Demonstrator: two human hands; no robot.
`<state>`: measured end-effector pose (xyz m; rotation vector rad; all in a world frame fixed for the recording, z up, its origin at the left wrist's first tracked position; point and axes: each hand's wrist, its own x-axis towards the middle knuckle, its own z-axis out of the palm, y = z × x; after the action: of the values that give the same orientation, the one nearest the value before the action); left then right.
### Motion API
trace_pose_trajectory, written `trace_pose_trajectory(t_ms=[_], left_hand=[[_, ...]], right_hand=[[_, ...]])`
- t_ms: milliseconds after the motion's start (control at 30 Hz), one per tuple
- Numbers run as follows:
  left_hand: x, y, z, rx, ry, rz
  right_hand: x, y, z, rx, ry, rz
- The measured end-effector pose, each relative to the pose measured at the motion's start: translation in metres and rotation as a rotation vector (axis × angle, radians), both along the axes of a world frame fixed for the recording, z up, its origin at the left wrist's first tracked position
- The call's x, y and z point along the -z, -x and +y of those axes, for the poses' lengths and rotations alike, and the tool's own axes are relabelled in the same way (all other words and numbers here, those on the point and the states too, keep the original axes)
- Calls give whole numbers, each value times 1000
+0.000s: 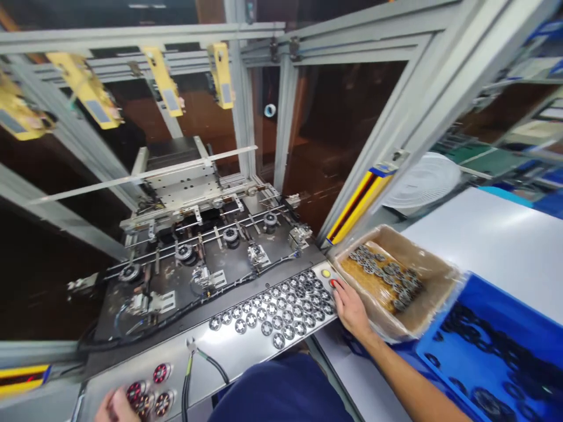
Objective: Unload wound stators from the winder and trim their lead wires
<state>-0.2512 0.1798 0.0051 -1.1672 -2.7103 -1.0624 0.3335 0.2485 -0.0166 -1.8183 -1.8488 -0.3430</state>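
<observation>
The index fingertip of my right hand (353,310) is on a red button (333,283) at the panel's right end; that hand holds nothing I can see. A yellow button (325,273) sits just beyond it. My left hand (115,407) is at the lower left, its fingers curled and partly cut off by the frame; whatever they hold is hidden. Beside it lie several red-and-copper wound motor cores (161,373). Pliers (190,347) with dark and green handles rest open-jawed on the metal ledge (240,357). Several grey slotted discs (277,322) stand in rows left of my right hand.
Behind the ledge is a machine bed with several round fixtures (231,235) and small clamps. Yellow light-curtain bars (360,205) flank the opening. To the right stand a plastic-lined box (433,313) of grey discs and a blue bin (519,310) of black rings.
</observation>
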Motion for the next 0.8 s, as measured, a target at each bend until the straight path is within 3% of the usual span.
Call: trace_pose_trajectory(t_ms=[133,233,800], left_hand=[[27,14,-3,-82,95,28],[35,16,-3,-50,97,32],[37,7,-6,64,-6,89]], right_hand=[[7,-5,6,-36,-56,-28],[9,-8,8,-59,-72,-42],[3,-11,14,-165,-148,-181]])
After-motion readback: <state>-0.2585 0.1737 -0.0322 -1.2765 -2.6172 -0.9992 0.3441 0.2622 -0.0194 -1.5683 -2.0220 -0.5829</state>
